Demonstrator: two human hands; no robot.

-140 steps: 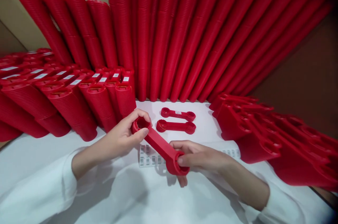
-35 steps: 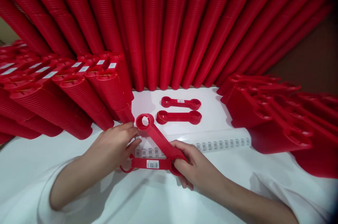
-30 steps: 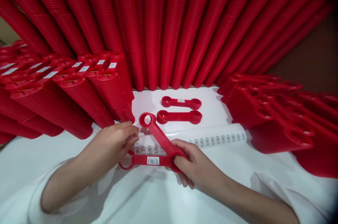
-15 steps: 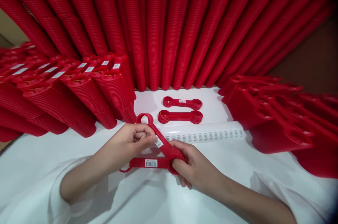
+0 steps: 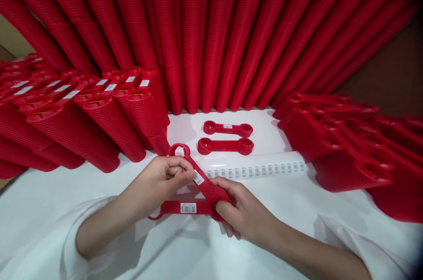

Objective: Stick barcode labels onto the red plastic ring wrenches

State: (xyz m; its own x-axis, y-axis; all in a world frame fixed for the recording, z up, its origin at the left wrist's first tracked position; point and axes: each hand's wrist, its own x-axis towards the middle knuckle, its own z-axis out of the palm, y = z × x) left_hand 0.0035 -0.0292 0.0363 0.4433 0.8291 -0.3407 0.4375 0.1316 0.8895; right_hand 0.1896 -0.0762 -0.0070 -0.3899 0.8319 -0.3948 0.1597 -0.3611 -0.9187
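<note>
The left hand [image 5: 165, 178] pinches a barcode label [image 5: 198, 178] onto the upper red wrench [image 5: 198, 174]; the right hand [image 5: 236, 211] clasps both wrenches' near-right ends, seemingly overlapped.

Barcode label [image 5: 188, 208] digits too small

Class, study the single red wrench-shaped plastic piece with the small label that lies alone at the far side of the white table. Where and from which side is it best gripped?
Probably by the narrow middle bar of the far labelled piece, pinched across its two long edges from above. It lies flat, its ring ends are wider, and the near stack of pieces sits just in front, so a low approach from the near side looks cramped.
</note>
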